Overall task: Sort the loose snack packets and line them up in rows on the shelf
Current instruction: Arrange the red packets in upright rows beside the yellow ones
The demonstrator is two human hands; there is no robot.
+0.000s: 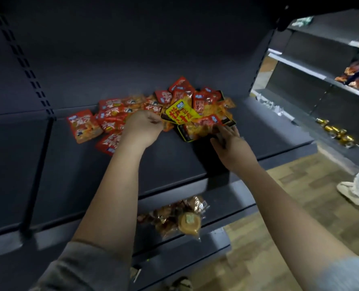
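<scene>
1. At the far left of the heap, on the dark grey metal shelf (174,156), a flat red foil snack packet with white lettering (84,126) lies alone, tilted, its long axis running from the back wall toward the shelf's front edge.
2. Just right of it sits a loose spread of the same glossy red packets (111,114), overlapping at odd angles and in no row yet.
3. The left hand (142,124) rests on the right edge of that spread, fingers curled down and pointing right. I judge its grip closed on the corner of the bright yellow crinkly packet with red characters (179,112), though the fingertips are hidden.
4. That yellow packet lies on top of the taller middle pile of red and orange packets (195,97), tilted, between the two hands and touching the left one.
5. The black-edged orange packets (190,132) at the pile's front lie flat, long axis slanting toward the right hand (230,139). That hand is nearer to them; its fingers reach forward, fairly straight, touching their edge, with nothing enclosed.
6. All packets look thin, slick and crumpled, likely to slide.
7. On the shelf below lie clear-wrapped brown snacks (174,219).
</scene>
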